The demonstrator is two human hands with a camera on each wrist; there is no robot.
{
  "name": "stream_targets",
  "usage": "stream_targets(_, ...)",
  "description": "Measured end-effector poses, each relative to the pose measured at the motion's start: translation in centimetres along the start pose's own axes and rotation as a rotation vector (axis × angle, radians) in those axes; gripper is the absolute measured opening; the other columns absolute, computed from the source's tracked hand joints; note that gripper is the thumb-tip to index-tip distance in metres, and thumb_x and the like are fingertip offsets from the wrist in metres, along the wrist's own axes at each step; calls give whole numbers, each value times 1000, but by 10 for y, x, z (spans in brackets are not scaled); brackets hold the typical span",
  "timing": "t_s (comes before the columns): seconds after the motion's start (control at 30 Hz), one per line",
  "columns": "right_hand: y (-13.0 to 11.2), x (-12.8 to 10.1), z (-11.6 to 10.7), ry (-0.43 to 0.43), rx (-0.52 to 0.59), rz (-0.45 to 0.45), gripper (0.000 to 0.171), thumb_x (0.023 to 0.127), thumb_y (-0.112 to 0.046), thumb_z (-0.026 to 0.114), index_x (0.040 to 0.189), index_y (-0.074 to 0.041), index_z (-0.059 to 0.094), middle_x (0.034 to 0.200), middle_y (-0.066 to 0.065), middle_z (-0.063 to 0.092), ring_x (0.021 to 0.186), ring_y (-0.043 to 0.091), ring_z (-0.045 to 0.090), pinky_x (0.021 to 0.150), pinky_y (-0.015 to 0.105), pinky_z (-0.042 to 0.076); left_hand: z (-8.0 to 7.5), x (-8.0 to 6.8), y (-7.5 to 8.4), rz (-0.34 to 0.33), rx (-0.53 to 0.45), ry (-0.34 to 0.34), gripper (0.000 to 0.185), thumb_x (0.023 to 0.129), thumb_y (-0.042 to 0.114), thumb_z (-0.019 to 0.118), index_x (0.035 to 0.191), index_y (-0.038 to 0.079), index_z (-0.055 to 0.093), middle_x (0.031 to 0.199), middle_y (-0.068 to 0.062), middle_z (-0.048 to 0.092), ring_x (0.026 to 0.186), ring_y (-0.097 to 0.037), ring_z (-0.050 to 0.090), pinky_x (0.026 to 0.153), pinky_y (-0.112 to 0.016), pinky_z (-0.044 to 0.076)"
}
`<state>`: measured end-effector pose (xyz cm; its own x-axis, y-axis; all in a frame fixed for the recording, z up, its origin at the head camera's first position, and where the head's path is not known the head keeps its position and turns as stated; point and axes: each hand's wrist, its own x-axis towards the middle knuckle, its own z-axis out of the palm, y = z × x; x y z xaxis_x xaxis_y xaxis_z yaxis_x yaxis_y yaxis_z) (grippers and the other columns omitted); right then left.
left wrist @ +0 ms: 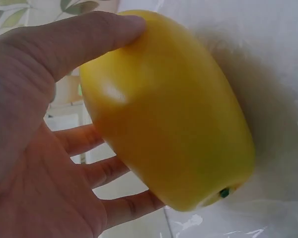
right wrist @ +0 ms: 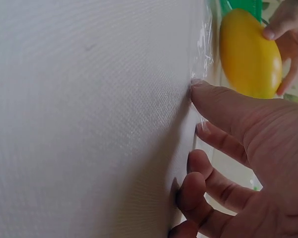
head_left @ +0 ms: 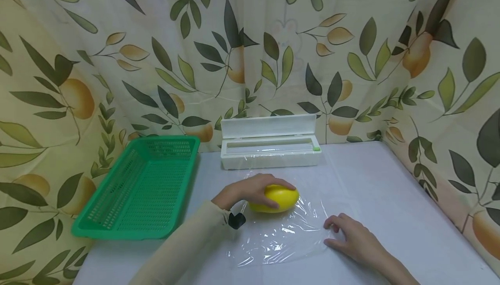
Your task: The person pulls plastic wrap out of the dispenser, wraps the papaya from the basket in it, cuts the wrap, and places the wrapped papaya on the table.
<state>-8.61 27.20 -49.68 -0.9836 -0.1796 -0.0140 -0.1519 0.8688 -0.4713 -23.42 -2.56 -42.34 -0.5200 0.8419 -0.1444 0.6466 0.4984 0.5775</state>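
A smooth, oval yellow fruit (head_left: 279,199) lies on a sheet of clear plastic wrap (head_left: 281,241) spread over the table. My left hand (head_left: 255,189) holds it from above and the left, thumb on one side and fingers on the other. In the left wrist view the fruit (left wrist: 174,114) shows a small dark green stem spot at its lower end. At the right edge of the wrap, my right hand (head_left: 355,239) touches down with bent, spread fingertips. Its thumb (right wrist: 223,101) stands apart from the fingers, and I see nothing gripped between them.
Behind the fruit stands a white wrap dispenser box (head_left: 271,160), lid raised, the film running out of its front. A green slotted plastic basket (head_left: 146,198) sits at the left. Leaf-patterned curtains (head_left: 269,94) enclose the white table (head_left: 367,176) at the back and sides.
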Motion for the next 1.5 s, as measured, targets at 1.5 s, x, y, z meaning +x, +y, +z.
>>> stream_targets(1.5, 8, -1, -1, 18, 136, -238, 11, 93, -17, 75, 97, -24, 68, 86, -21, 59, 71, -4, 47, 63, 21, 45, 41, -75, -9, -59, 18, 429, 50, 90, 21, 80, 137, 28, 64, 136, 5, 59, 123, -18, 55, 104, -41, 48)
